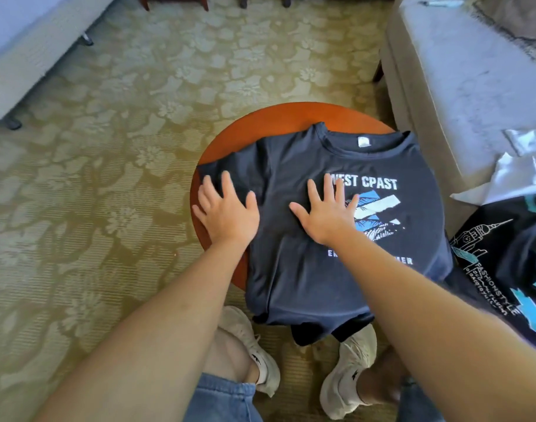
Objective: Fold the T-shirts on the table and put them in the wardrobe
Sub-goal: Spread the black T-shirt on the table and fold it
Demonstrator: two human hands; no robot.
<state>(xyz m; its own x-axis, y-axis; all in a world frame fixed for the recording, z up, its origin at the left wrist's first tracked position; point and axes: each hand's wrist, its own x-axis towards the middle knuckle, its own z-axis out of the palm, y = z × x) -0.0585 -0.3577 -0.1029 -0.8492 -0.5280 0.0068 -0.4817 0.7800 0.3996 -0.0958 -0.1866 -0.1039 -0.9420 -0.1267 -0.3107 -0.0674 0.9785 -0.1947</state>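
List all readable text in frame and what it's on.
"WEST CPAST": chest of dark navy T-shirt.
Lower line, same shirt: mostly covered, unreadable.
"FASHIONSTYLE": black T-shirt at right; smaller line beside it unreadable.
Navy shirt's white neck label: too small to read.

- A navy T-shirt lies spread flat and print side up on the round reddish-brown table. Its collar, with a white neck label, points to the far edge. One sleeve reaches the left edge, and the hem hangs over the near edge. The white print reads "WEST CPAST" over blue and white stripes.
- A black T-shirt lies rumpled just beyond the table's right edge, showing a white line-drawn tower, turquoise patches and "FASHIONSTYLE".
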